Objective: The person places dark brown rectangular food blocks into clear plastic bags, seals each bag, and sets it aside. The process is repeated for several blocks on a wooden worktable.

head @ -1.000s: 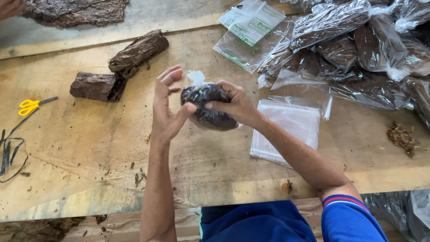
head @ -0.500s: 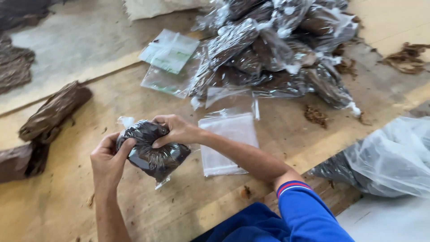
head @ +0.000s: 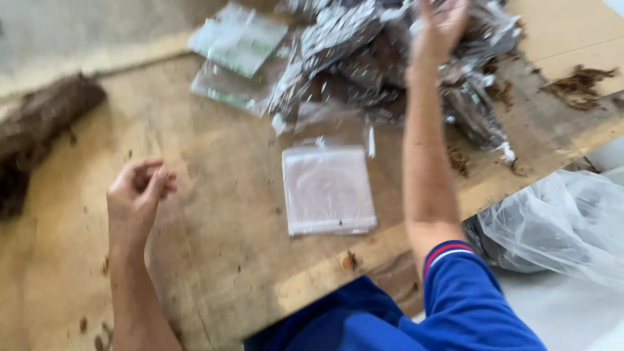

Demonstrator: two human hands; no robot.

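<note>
My right hand (head: 442,29) is stretched far out over a pile of clear bags packed with dark brown leaf material (head: 364,58); its fingers are spread and it looks empty, though it is blurred. Raised above the wooden table (head: 214,260) at the near left, my left hand (head: 138,195) has loosely curled fingers and holds nothing. A flat stack of empty clear bags (head: 328,188) lies on the table between my two arms.
More empty bags with green print (head: 237,39) lie at the back. A dark brown leaf bundle (head: 39,123) rests at the far left. Loose brown shreds (head: 575,81) lie at the right. A large crumpled clear plastic bag (head: 559,221) sits beyond the table's right edge.
Both hands held a filled dark bag before. Now the bag is out of my hands; my right hand has swung out to the pile and my left hand has drawn back empty.
</note>
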